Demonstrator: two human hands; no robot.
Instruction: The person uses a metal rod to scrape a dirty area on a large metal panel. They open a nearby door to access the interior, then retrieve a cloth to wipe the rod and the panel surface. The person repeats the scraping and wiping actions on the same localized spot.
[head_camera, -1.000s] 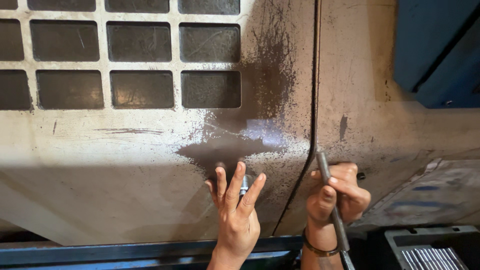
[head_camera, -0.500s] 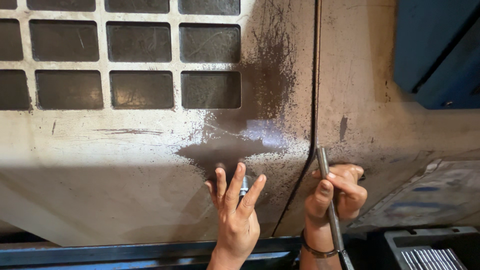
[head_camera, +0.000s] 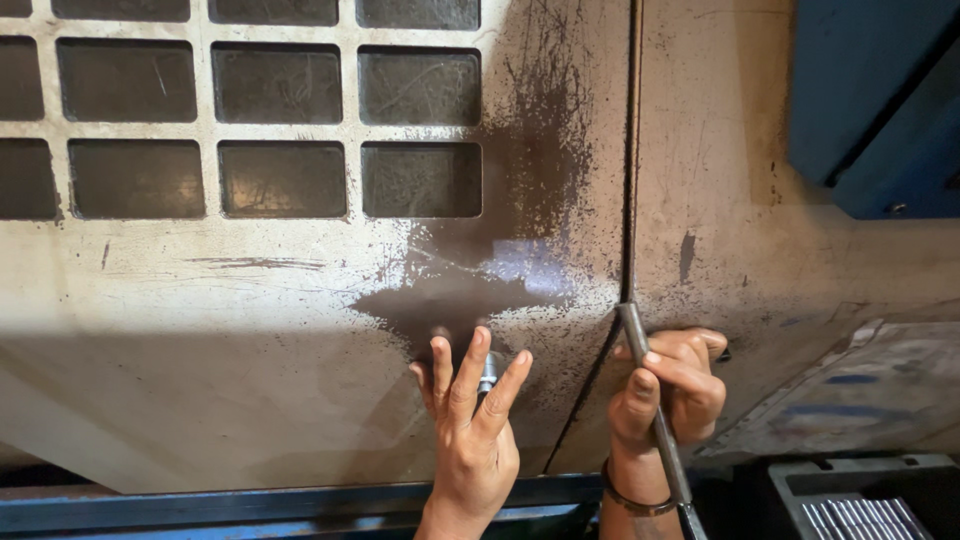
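My left hand (head_camera: 470, 420) lies flat against a dirty beige metal panel (head_camera: 250, 340), fingers spread, with a small shiny metal piece (head_camera: 489, 372) under the fingertips. To its right my right hand (head_camera: 670, 385) is closed around a long grey metal rod (head_camera: 650, 400). The rod's upper tip rests at the dark seam (head_camera: 630, 180) between this panel and the one beside it. A thin bangle (head_camera: 628, 498) circles my right wrist.
A grid of dark rectangular recesses (head_camera: 280, 130) fills the panel's upper left. A dark oily stain (head_camera: 480, 290) spreads above my left hand. A blue machine part (head_camera: 880, 110) sits at the upper right, a grey ribbed tray (head_camera: 860, 500) at the lower right.
My right hand and the rod have shifted slightly down and left along the seam. My left hand stays pressed in the same spot.
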